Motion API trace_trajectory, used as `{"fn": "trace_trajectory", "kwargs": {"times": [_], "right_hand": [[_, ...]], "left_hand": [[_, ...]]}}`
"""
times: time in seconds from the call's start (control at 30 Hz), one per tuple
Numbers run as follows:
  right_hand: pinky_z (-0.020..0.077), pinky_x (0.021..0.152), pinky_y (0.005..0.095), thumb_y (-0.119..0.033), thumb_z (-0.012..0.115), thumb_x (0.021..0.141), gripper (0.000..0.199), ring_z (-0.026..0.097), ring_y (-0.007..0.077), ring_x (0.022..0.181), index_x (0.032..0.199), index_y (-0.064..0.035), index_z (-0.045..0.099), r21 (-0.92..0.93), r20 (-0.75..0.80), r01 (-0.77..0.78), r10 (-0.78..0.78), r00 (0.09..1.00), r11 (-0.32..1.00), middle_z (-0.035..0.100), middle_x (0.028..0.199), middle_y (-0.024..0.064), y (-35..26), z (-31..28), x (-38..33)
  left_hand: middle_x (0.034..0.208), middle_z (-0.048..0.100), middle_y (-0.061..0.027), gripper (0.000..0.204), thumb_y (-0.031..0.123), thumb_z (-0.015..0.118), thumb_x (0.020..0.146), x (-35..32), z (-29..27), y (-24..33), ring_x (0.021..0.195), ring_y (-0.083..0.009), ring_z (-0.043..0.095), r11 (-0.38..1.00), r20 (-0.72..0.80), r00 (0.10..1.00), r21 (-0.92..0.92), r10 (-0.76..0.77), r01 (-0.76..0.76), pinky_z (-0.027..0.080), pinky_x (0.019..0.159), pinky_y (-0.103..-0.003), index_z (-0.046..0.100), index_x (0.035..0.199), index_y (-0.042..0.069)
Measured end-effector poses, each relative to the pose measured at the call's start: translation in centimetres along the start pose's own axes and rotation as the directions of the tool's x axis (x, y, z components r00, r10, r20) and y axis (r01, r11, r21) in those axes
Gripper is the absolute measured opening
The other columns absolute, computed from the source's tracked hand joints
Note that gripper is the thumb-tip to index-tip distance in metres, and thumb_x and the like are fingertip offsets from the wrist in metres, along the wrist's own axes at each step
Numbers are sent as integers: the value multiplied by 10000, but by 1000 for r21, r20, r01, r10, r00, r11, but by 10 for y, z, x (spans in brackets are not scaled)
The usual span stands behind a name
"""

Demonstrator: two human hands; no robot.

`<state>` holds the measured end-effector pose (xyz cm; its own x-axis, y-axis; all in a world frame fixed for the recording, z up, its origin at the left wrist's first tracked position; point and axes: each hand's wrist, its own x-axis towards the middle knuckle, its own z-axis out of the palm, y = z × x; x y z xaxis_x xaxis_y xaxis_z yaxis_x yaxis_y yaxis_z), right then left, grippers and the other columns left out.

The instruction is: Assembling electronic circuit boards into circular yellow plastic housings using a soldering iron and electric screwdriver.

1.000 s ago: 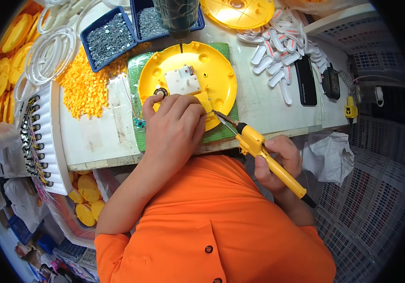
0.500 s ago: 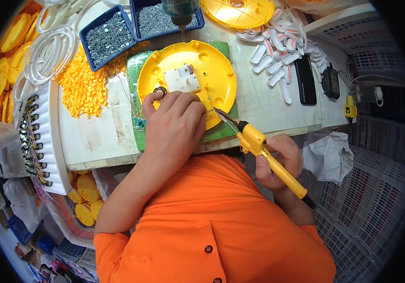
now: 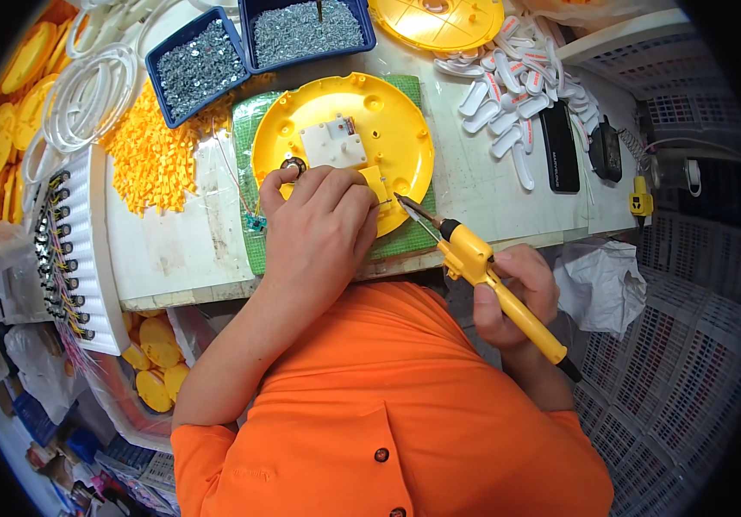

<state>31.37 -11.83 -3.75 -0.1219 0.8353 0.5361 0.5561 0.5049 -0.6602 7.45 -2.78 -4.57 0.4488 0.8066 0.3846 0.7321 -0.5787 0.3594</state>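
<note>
A yellow round plastic shell (image 3: pixel 310 108) lies on a green mat (image 3: pixel 254 246), with a white gearbox-like block (image 3: pixel 333 144) inside it. My left hand (image 3: pixel 323 211) rests over the shell's near left part, fingers curled down together. Its thumb is beside a small dark round part (image 3: pixel 293 165); what the fingertips pinch is hidden. By that hand's fingers sits a yellow square piece (image 3: pixel 374 182) with thin metal leads. My right hand (image 3: pixel 517 293) grips a yellow soldering gun (image 3: pixel 471 252), its tip over the shell's near right edge, slightly apart from the leads.
Blue bins of screws (image 3: pixel 306 34) stand at the back, beside a heap of small yellow parts (image 3: pixel 150 155). White plastic handles (image 3: pixel 508 86) and a black phone-like slab (image 3: pixel 559 148) lie to the right. A foam strip with wired parts (image 3: pixel 86 250) is at left.
The soldering gun has shifted slightly right, its tip drawing off from the leads. The hanging driver has risen, leaving only its thin bit showing. My left hand stays put.
</note>
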Motion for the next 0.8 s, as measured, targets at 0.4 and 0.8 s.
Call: {"fn": "trace_trajectory", "kwargs": {"times": [0.4, 0.8], "right_hand": [[482, 748, 293, -242, 578, 973, 578, 557, 158, 815, 1426, 37, 349, 129, -137, -185, 202, 970, 974, 586, 1045, 134, 0, 7, 9], [545, 899, 360, -277, 538, 1053, 508, 693, 249, 1020, 1432, 46, 439, 301, -88, -233, 270, 959, 925, 705, 1133, 212, 31, 58, 51]], "left_hand": [[1022, 659, -18, 166, 137, 716, 838, -1, -32, -14, 1003, -205, 623, 999, 36, 999, -39, -26, 28, 351, 1012, -473, 647, 989, 129], [1061, 632, -16, 155, 168, 754, 814, -14, -38, -32, 1047, -227, 584, 997, 176, 984, 72, 28, -41, 379, 992, -444, 653, 923, 123]]}}
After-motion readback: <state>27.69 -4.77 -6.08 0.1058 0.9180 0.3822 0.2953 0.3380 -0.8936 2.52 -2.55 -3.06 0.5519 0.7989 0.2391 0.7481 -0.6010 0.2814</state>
